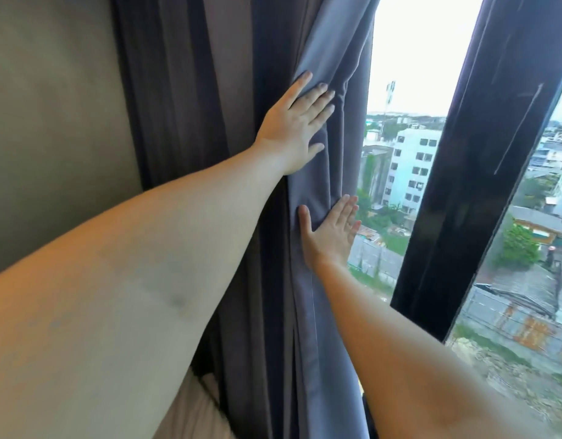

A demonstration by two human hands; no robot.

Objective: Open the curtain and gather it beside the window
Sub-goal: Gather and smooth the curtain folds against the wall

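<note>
Left hand (294, 128) flat on the curtain (324, 191), fingers spread, palm pressed against the fabric high up, fingertips (322, 88) sinking into a crease near the curtain's window-side edge. Right hand (330, 234) lower down, also laid flat with fingers extended and slightly fanned, thumb out to the left, pressing the same outer fold right at its free edge; fingertips reaching just past the edge against the glass view. No pinch or grasp visible on either hand, only flat contact. Both forearms bare, reaching in from the lower left and lower right. Curtain grey-purple, bunched in vertical pleats at the left of the window (406, 90), hanging between the beige wall (51, 122) and the exposed glass. Darker pleats toward the wall, lighter face under the hands. Glass uncovered right of the curtain edge. Dark vertical window frame (482, 153) to the right, tilted by the wide lens, with more glass beyond. Outside: pale multi-storey building (413, 166), low roofs, trees, bright overcast sky. Pale bedding-like surface (191, 413) at the bottom edge, below the left arm.
</note>
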